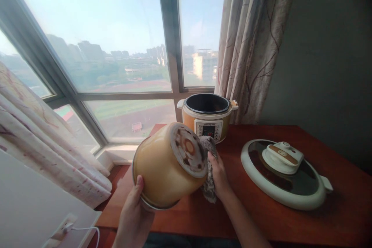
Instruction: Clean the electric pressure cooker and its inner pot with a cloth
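Note:
Tipped on its side above the table, a gold inner pot (158, 166) shows its round, brown-stained base to the right. My left hand (135, 209) grips it by the rim, thumb on the outer wall and the other fingers partly hidden beneath. A grey cloth (209, 186) is bunched in my right hand (218, 174), pressed against the edge of the pot's base. Behind the pot stands the pressure cooker body (190, 120), lidless, with a dark interior and a control panel in front.
The cooker's lid (252, 174), white-rimmed with a dark middle and a handle, lies on the right of the reddish wooden table (328, 224). Windows and curtains (247, 46) rise behind. At lower left, a white cord (84, 228) is plugged into a wall socket.

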Motion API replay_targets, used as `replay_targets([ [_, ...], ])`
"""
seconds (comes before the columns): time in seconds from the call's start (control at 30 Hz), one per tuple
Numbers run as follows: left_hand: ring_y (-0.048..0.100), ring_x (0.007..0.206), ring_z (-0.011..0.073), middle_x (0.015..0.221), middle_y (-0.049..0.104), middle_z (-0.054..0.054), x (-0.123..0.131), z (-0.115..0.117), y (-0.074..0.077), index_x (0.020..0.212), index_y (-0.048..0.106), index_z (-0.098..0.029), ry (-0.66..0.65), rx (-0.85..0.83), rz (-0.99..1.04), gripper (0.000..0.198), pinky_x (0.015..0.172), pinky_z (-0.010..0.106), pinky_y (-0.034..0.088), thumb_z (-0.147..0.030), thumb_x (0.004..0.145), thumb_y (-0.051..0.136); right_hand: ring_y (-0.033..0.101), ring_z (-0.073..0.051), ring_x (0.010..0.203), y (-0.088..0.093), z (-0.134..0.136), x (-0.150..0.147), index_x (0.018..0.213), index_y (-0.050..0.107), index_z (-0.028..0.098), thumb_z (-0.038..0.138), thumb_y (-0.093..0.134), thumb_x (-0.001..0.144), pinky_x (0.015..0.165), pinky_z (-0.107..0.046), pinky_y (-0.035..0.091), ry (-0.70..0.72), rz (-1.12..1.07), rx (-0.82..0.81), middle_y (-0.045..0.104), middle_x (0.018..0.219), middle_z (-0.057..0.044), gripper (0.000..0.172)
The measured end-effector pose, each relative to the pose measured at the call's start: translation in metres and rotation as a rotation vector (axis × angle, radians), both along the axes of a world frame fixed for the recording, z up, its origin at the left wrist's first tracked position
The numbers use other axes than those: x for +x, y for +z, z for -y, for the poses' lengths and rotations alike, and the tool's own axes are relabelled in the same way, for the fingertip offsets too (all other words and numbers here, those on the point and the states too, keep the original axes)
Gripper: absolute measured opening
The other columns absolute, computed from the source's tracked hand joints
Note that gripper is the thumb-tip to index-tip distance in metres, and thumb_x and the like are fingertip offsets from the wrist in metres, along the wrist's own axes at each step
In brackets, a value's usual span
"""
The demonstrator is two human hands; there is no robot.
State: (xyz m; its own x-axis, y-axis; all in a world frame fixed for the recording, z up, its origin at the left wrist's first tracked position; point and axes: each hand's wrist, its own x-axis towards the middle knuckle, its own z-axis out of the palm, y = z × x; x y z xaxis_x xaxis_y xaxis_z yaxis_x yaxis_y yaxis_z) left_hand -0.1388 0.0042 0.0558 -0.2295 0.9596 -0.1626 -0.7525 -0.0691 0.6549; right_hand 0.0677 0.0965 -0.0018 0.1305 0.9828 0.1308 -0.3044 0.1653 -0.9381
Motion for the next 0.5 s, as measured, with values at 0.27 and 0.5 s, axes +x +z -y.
replay_targets([
  [0.27, 0.074, 0.097, 0.0314, 0.098, 0.079, 0.011, -0.01, 0.006, -0.011, 0.114, 0.071, -0.016, -0.104, -0.135, -0.216, 0.052, 0.074, 0.035, 0.063, -0.037, 0.069, 0.085, 0.057, -0.028, 0.127, 0.055, -0.027, 0.031, 0.12, 0.068, 0.022, 0.048, 0.059, 0.088, 0.113, -0.049, 0.036, 0.063, 0.13, 0.056, 0.068, 0.129, -0.006, 0.042],
  [0.5, 0.074, 0.091, 0.0301, 0.082, 0.078, 0.01, 0.007, 0.012, -0.001, 0.093, 0.076, -0.015, -0.161, -0.12, -0.315, 0.039, 0.064, 0.031, 0.061, -0.04, 0.065, 0.087, 0.051, -0.026, 0.134, 0.095, -0.005, 0.03, 0.134, 0.059, 0.025, 0.04, 0.051, 0.093, 0.117, -0.048, 0.033, -0.022, 0.323, 0.344, 0.06, 0.14, -0.006, 0.044],
])
